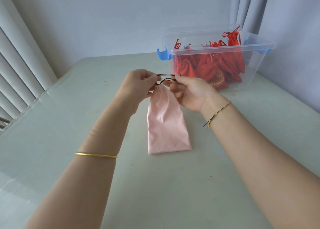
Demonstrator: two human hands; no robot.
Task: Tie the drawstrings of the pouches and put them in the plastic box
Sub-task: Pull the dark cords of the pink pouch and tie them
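On the table (86, 107) right in front of us, 1 pink pouch (166, 123) is lying with its flat bottom end pointing toward us. Its top is bunching up tight under our fingers. A thin black drawstring (167, 75) is coming out of that bunched top. We are seeing 2 strands of it stretching sideways between our 2 hands.

Our left hand (138, 86) is pinching the string with curled fingers, just above the top of the pouch. Our right hand (192, 93) is pinching the other end of the string between thumb and fingertip, and its other fingers are curling loosely near the pouch top. The 2 hands are sitting close together, with only the short bit of string between them. We cannot tell if a knot is sitting in the string.

A gold bangle (96, 155) is circling our left arm. A thin thread bracelet (217, 112) is circling our right wrist.

Farther back and to the right, the plastic box (223, 49) is standing on the table with no lid on it. It is see-through, and blue clips (162, 55) are sticking out at its ends. Lots of red pouches (207, 67) are piling up inside it, with their tops tied shut. The pink pouch is well apart from the box.

Behind the table, a pale wall (121, 20) is showing. A curtain (247, 6) is hanging behind the box, and white blinds (17, 64) are hanging on the left.
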